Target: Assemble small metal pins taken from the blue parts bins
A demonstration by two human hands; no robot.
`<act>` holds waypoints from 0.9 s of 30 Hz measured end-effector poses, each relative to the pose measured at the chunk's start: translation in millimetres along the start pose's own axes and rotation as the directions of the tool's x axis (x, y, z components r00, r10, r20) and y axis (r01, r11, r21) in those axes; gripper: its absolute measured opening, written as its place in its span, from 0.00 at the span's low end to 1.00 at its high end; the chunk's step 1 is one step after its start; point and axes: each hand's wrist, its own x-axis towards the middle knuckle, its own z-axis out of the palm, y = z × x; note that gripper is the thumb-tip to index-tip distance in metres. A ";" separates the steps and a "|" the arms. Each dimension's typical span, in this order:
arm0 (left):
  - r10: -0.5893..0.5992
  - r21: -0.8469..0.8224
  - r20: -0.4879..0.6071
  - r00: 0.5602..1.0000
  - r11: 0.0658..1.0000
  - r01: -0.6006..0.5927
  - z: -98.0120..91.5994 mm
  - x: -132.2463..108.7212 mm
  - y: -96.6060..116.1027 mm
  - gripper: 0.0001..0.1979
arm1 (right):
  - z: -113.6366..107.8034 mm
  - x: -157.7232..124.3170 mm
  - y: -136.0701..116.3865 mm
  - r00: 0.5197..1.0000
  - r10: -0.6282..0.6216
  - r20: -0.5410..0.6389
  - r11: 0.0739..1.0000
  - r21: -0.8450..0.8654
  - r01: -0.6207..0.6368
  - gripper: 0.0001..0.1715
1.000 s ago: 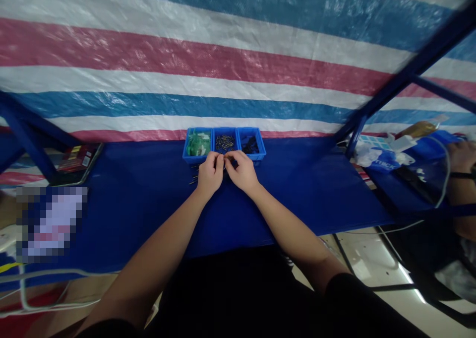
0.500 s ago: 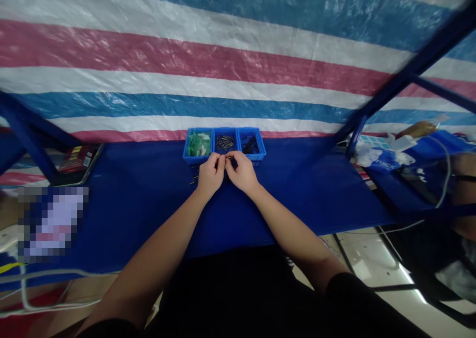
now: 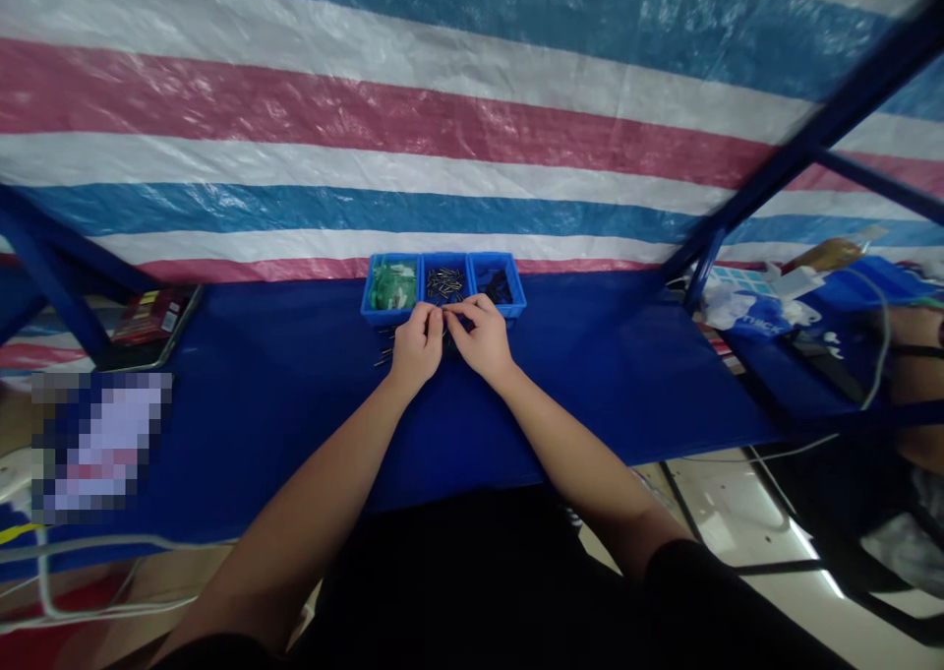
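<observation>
My left hand (image 3: 417, 343) and my right hand (image 3: 482, 337) meet fingertip to fingertip just in front of three joined blue bins. Both hands are closed in a pinch, and what lies between the fingers is too small to make out. The left bin (image 3: 366, 301) holds green and white packets (image 3: 393, 284). Many small dark metal pieces (image 3: 444, 284) lie in the middle bin. Dark blue pieces (image 3: 496, 286) fill part of the right bin (image 3: 519, 301). Several thin dark pieces (image 3: 383, 356) rest on the table beside my left hand.
The blue table (image 3: 590, 375) has blue frame posts at both sides. A red box (image 3: 149, 316) lies at the left, above a blurred-out object (image 3: 110, 444). Bags (image 3: 752, 301) sit at the right, near another person's arm (image 3: 918, 385). White cables run along the lower left.
The thumb and fingers of my right hand have shifted slightly and are a little straighter. My left hand stays almost where it was. The other person's arm at the right has moved a little.
</observation>
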 end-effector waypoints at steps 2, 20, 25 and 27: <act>0.018 -0.002 0.032 0.999 1.000 -0.018 0.8 -0.3 0.2 0.10 | -1.5 1.0 -1.8 1.000 0.023 0.006 0.999 0.047 -0.024 0.12; 0.013 -0.057 0.027 1.000 0.998 -0.011 2.5 -1.4 -2.6 0.12 | -0.8 1.2 -4.6 0.974 0.204 0.094 0.968 0.130 -0.216 0.15; 0.037 -0.042 0.034 0.999 0.998 -0.035 2.4 -1.1 -1.1 0.11 | -1.1 -0.2 -3.0 0.980 0.173 0.101 0.981 0.067 -0.181 0.21; 0.031 -0.029 0.032 0.999 0.999 -0.030 3.0 -1.3 -1.9 0.11 | -1.5 -0.3 -3.4 0.973 0.207 0.101 0.975 0.060 -0.214 0.25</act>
